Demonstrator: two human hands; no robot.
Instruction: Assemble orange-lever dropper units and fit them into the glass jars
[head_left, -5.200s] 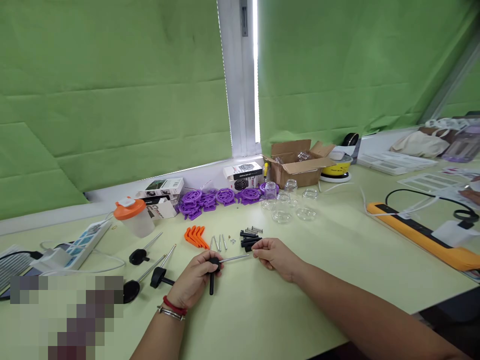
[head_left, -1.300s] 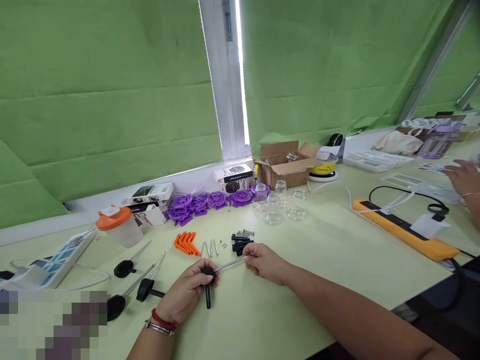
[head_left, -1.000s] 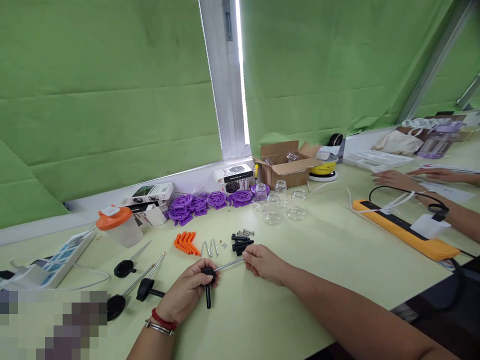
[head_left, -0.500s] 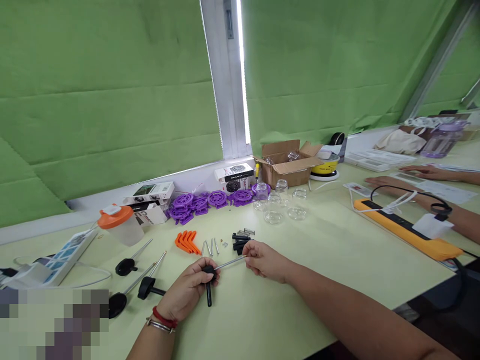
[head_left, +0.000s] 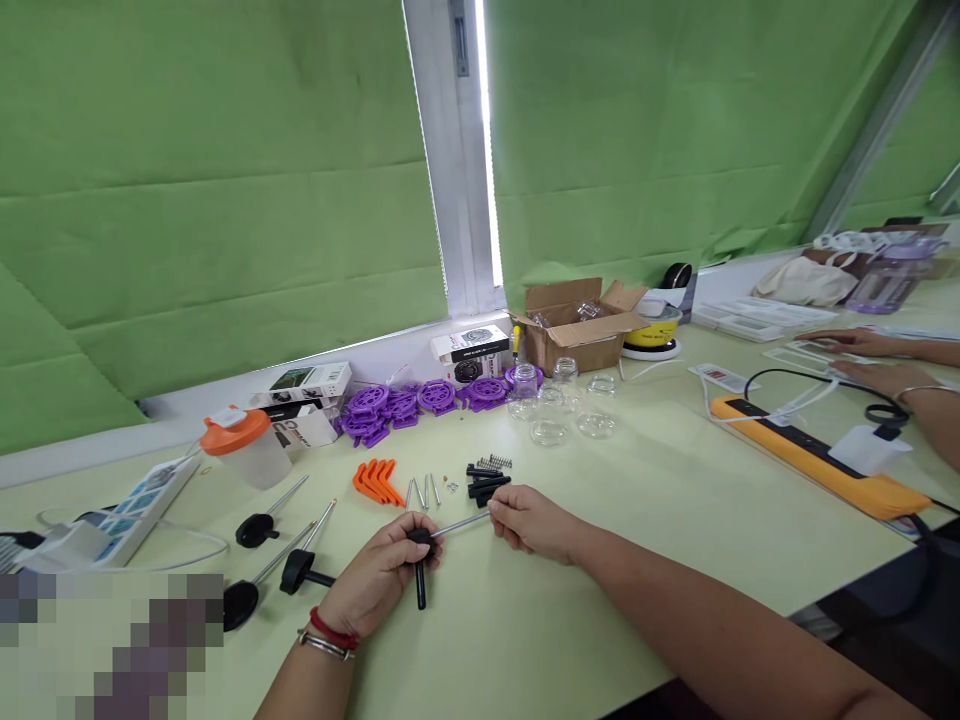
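Near the table's front, my left hand (head_left: 386, 565) is closed around a black plastic cap (head_left: 422, 540) with a handle pointing down toward me. A thin metal rod (head_left: 461, 523) extends from the cap to the right. At its far end, my right hand (head_left: 529, 520) pinches the rod between thumb and fingers; the tip is hidden there. Just beyond my right hand lie black cylindrical parts (head_left: 487, 485) and metal springs (head_left: 495, 461). Orange angled pieces (head_left: 377, 482) and several screws (head_left: 424, 493) lie past my left hand. Similar black caps with rods (head_left: 298, 572) rest to its left.
Purple wheel-shaped parts (head_left: 437, 397) and clear glass jars (head_left: 550, 431) stand farther back, before a cardboard box (head_left: 581, 345). An orange-lidded cup (head_left: 244, 445) and a white power strip (head_left: 142, 510) are at left. At right lie an orange power strip (head_left: 817, 450) and another person's hands (head_left: 874, 375).
My hands keep the same hold on the cap and rod, with hardly any movement. The other person's nearer hand has drawn back to the right. The view has shifted slightly.
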